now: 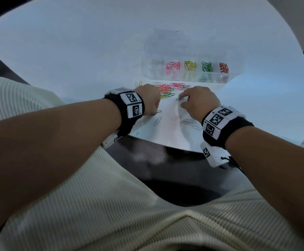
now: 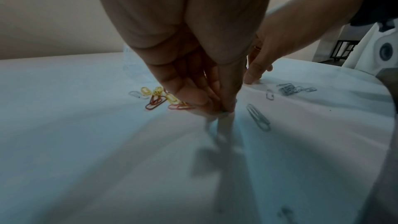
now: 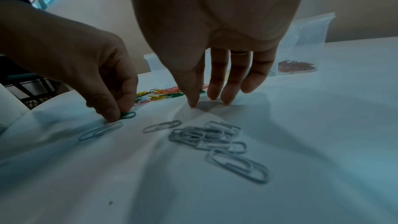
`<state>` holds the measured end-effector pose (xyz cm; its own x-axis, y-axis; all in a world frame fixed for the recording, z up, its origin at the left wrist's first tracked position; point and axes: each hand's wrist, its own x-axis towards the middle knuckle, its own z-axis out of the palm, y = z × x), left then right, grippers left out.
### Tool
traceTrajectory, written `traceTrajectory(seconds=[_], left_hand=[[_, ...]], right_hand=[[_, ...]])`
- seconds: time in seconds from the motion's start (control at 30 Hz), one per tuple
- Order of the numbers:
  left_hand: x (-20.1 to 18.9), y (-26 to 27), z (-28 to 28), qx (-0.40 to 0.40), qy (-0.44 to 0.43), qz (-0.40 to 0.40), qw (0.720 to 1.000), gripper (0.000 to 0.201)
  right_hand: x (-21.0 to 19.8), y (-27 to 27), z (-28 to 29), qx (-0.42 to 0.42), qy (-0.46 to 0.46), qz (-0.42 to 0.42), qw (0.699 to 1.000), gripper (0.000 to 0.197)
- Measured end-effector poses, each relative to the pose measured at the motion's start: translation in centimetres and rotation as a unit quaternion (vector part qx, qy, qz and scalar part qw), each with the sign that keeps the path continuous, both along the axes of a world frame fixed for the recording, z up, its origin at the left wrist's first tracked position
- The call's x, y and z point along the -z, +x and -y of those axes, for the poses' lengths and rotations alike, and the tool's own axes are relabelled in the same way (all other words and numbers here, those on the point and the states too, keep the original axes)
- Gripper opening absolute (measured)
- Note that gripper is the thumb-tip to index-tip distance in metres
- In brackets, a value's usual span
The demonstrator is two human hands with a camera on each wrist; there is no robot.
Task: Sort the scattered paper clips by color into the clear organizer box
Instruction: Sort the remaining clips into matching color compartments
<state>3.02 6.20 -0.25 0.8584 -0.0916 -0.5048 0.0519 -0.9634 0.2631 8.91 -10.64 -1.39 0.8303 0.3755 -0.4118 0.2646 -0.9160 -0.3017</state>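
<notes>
A white desk (image 1: 75, 51) under dim, bluish light, draped near its front edge with a wrinkled white sheet: here the left hand (image 1: 150, 98) bears down with thumb and forefinger pinched on a green paper clip (image 3: 127, 115) lying flat on the sheet, while the right hand (image 1: 199, 101) rests with straight fingertips (image 3: 193, 101) pressed to the sheet, holding nothing. Just beside the left grip lies one silver clip (image 3: 101, 130), a second silver clip (image 3: 162, 126) sits nearer the middle, and a tangle of silver clips (image 3: 211, 138), too interlocked to count, lies below the right palm. Beyond both hands a mixed heap of pink, yellow and green clips (image 1: 167, 88) waits, also too dense to count. Farther back stands the clear organizer box (image 1: 192, 51), its lid raised, with five compartments in a row already holding pale, pink, yellow, green and red clips. The clips look light, stiff and slick; each is probably best nipped by one looped end and tipped up off the cloth, since they lie flat and snag one another readily
</notes>
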Motion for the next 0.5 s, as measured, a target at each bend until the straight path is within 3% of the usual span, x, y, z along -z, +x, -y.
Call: traceTrajectory(seconds=[0.13, 0.27, 0.37, 0.43, 0.5], left_hand=[[-0.1, 0.1, 0.0, -0.027, -0.027, 0.001, 0.999, 0.007], [-1.0, 1.3, -1.0, -0.118, -0.122, 0.029, 0.985, 0.014], [-1.7, 1.7, -1.8, -0.201, -0.266, 0.02, 0.943, 0.018], [-2.1, 1.7, -2.1, -0.241, -0.314, 0.008, 0.918, 0.024], [-2.3, 1.9, -2.1, -0.273, -0.326, 0.001, 0.905, 0.017]], right_hand=[[-0.2, -0.5, 0.0, 0.021, -0.022, -0.005, 1.0, 0.006], [-0.2, -0.8, -0.1, 0.011, -0.069, -0.027, 0.997, 0.025], [-0.2, -0.7, 0.4, 0.078, 0.058, -0.073, 0.993, 0.012], [-0.1, -0.8, 0.8, 0.193, 0.225, -0.154, 0.943, 0.008], [-0.1, -0.8, 0.8, 0.299, 0.368, -0.248, 0.845, 0.014]])
